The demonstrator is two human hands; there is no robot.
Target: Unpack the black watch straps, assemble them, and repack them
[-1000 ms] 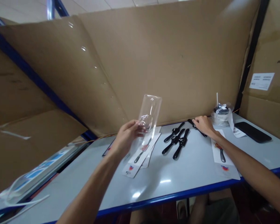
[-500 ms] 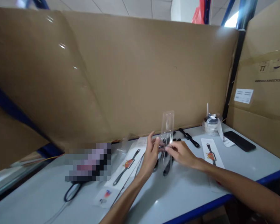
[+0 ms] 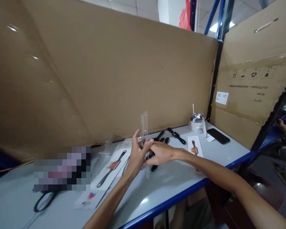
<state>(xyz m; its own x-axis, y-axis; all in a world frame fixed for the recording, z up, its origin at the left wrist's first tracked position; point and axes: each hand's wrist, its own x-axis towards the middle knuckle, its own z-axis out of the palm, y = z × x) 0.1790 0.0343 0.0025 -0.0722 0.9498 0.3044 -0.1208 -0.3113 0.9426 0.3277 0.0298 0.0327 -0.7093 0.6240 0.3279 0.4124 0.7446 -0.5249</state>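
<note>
Upright above the table, a clear plastic blister shell (image 3: 144, 122) is held between my two hands. My left hand (image 3: 136, 152) grips it from the left with thumb and fingers. My right hand (image 3: 162, 153) has its fingers closed on the shell's lower part, close to my left thumb. Several black long-handled tools (image 3: 154, 167) lie under and behind my hands, partly hidden. Another black tool (image 3: 176, 136) lies apart, towards the back. Left of my hands rests a stack of printed cards (image 3: 112, 167) picturing such a tool.
One more printed card (image 3: 195, 147) lies on the right. Behind it stand a bagged drink cup (image 3: 196, 123) and a black phone (image 3: 218, 136). Clear plastic (image 3: 103, 156) lies left of the card stack, beside a blurred-out item (image 3: 64, 171). Cardboard (image 3: 124, 76) walls the back.
The view has turned right, so the table things sit further left. My right hand has closed in on my left around the blister shell. Another person's hands now show at far right.
</note>
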